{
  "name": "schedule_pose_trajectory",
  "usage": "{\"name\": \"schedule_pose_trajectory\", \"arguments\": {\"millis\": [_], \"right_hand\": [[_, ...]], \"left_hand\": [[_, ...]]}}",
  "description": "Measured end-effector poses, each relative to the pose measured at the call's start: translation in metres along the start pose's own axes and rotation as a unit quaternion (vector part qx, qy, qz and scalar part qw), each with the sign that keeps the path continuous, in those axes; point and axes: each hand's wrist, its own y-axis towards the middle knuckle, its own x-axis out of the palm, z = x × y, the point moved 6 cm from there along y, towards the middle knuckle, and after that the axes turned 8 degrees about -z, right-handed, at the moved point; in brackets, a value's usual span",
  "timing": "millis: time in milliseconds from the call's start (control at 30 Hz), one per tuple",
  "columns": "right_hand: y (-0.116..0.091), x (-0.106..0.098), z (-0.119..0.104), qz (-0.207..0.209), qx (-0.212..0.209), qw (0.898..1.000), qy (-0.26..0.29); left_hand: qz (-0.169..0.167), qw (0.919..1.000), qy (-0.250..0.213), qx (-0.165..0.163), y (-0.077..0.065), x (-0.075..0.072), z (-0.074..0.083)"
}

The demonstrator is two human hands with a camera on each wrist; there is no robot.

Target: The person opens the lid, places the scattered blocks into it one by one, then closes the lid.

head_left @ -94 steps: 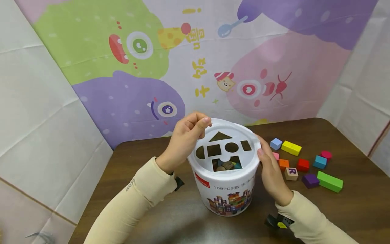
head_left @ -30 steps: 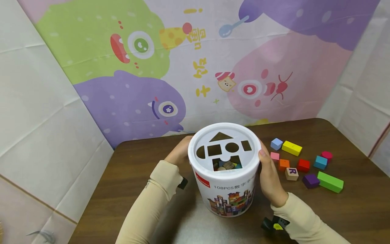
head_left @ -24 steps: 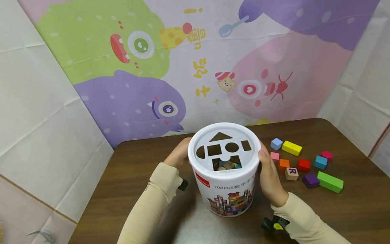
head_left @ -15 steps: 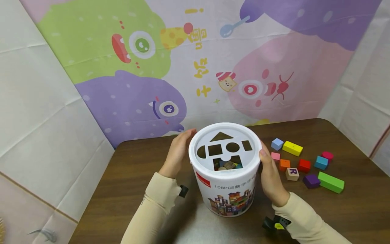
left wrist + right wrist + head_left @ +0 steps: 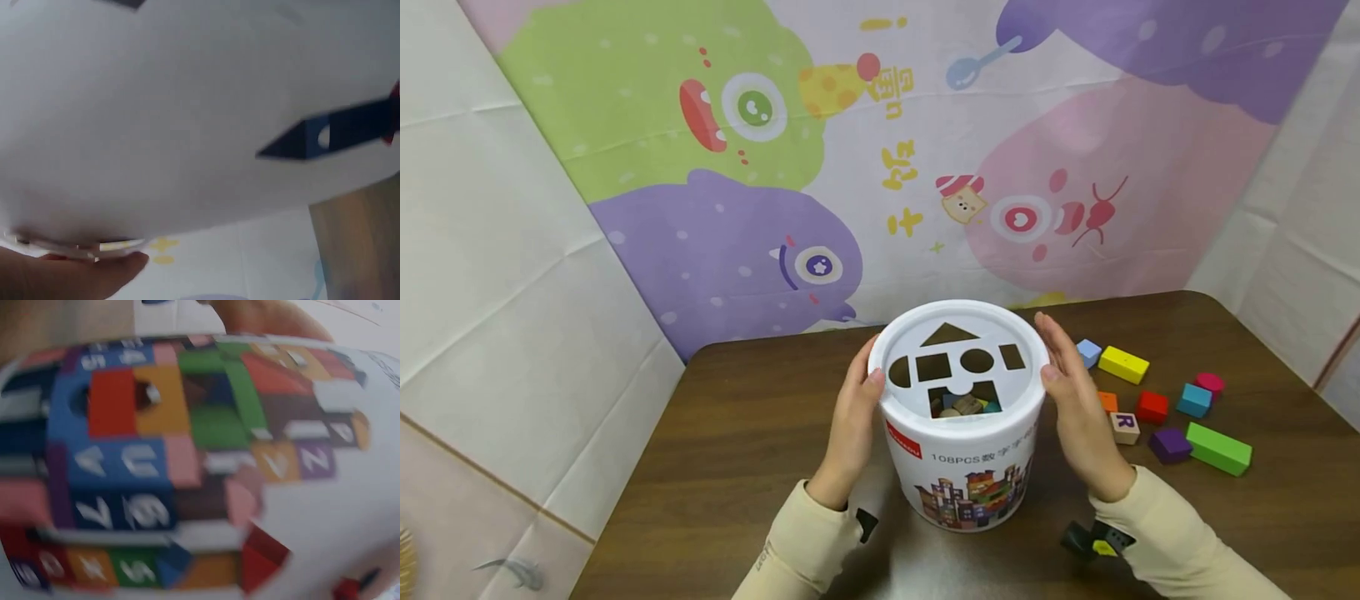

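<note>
A white toy-block bucket stands upright on the table, a picture of stacked blocks on its front. Its lid has cut-out shapes; through the largest opening, blocks show inside. My left hand grips the bucket's left side, thumb on the rim and fingertips partly hidden behind it. At the right rim, my right hand has its thumb against the edge and its fingers straight, pointing up. The bucket's white wall fills the left wrist view; its printed picture fills the right one, blurred.
Loose blocks lie to the right of the bucket: a green block, a yellow block, a purple cube, a letter R cube and several others. Behind the wooden table hangs a cartoon cloth.
My left hand has come down from the top of the rim, shifted behind the bucket's side, then forward onto its left edge. My right fingers have lifted from behind the rim. The bucket stays put.
</note>
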Motion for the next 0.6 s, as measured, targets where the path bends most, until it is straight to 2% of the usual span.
{"name": "schedule_pose_trajectory", "arguments": {"millis": [100, 167, 267, 367, 500, 600], "right_hand": [[0.003, -0.008, -0.007, 0.002, -0.027, 0.999, 0.019], [0.004, -0.012, -0.012, 0.001, -0.039, 0.999, 0.007], [0.005, -0.017, -0.021, -0.005, -0.047, 0.998, -0.047], [0.007, -0.018, -0.033, -0.014, -0.056, 0.991, -0.125], [0.012, -0.012, -0.052, -0.049, -0.107, 0.97, -0.212], [0.014, -0.001, -0.069, -0.09, -0.174, 0.946, -0.26]], "left_hand": [[0.002, 0.9999, -0.012, 0.01, -0.001, 0.006, -0.001], [0.005, 0.9994, -0.03, 0.019, -0.001, 0.01, -0.002], [0.008, 0.9979, -0.056, 0.032, -0.002, 0.014, -0.004], [0.013, 0.9967, -0.07, 0.04, -0.003, 0.016, -0.005], [0.017, 0.9962, -0.074, 0.042, -0.003, 0.017, -0.006], [0.018, 0.996, -0.076, 0.044, -0.003, 0.017, -0.006]]}}
